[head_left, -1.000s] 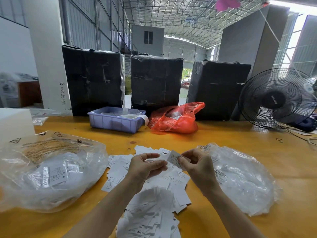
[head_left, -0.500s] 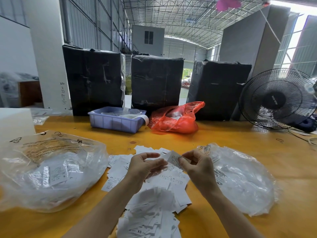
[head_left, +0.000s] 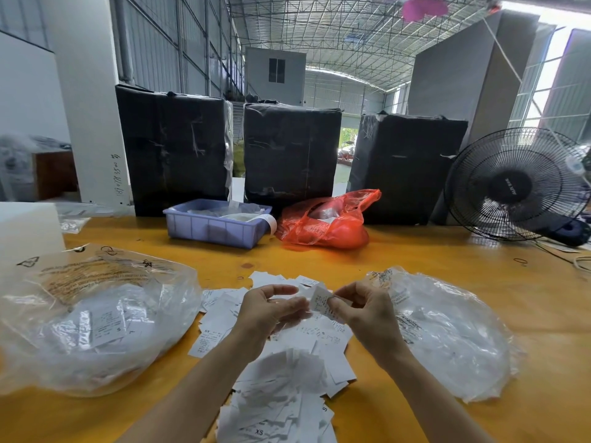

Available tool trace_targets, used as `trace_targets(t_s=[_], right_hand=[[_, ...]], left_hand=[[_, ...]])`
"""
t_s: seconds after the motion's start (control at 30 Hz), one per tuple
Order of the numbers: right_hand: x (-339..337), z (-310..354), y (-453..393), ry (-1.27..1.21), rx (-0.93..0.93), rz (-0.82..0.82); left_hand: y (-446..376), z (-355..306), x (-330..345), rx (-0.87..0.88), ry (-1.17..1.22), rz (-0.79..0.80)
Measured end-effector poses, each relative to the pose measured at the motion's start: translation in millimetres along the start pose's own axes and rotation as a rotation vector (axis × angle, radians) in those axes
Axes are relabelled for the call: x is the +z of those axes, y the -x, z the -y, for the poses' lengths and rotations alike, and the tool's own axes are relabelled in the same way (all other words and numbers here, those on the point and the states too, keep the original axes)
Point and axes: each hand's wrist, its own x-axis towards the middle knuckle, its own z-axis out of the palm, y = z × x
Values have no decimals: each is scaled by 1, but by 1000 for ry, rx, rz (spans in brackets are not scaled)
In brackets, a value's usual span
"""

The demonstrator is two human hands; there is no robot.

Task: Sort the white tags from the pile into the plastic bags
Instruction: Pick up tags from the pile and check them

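A pile of white printed tags (head_left: 281, 388) lies on the yellow table between my forearms. My right hand (head_left: 367, 314) pinches one small white tag (head_left: 319, 298) and holds it up above the pile. My left hand (head_left: 265, 311) hovers just left of that tag with its fingers loosely curled. Its thumb stands apart from the fingers, and I see nothing gripped between them. A clear plastic bag (head_left: 96, 318) with tags inside lies at the left. A second clear plastic bag (head_left: 447, 334) lies at the right, beside my right wrist.
A lilac plastic bin (head_left: 214, 227) and a red plastic bag (head_left: 323, 223) sit at the table's far side. Behind them stand three black wrapped boxes (head_left: 291, 158). A black fan (head_left: 511, 187) stands at the far right, and a white block (head_left: 28, 231) at the far left.
Both hands have stayed above the pile. The tag in my right hand has turned slightly more upright, and my left fingers have shifted a little at its edge.
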Motion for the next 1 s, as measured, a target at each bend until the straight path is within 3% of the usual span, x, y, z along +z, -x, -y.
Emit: trace_targets(t_s=[0.17,0.27,0.37,0.53,0.63,0.73,0.83,1.0], right_hand=[[-3,-1,1,-135,165,237],[-5,-1,2,-186,179,279],[-1,-1,3,-208,191,214],[4,-1,3,-302,164,16],[13,0,11,-233,103,19],[18,5,16,-124,25,25],[22,10,18,-115,0,125],[31,8,22,-109,13,55]], left_hand=[[-1,1,2,6,-40,-30],[1,2,4,27,-55,-4],[3,4,10,50,-84,13],[2,7,13,80,30,-112],[5,11,17,66,51,-95],[5,14,21,65,129,-176],[3,16,23,34,250,-237],[8,14,25,9,216,-137]])
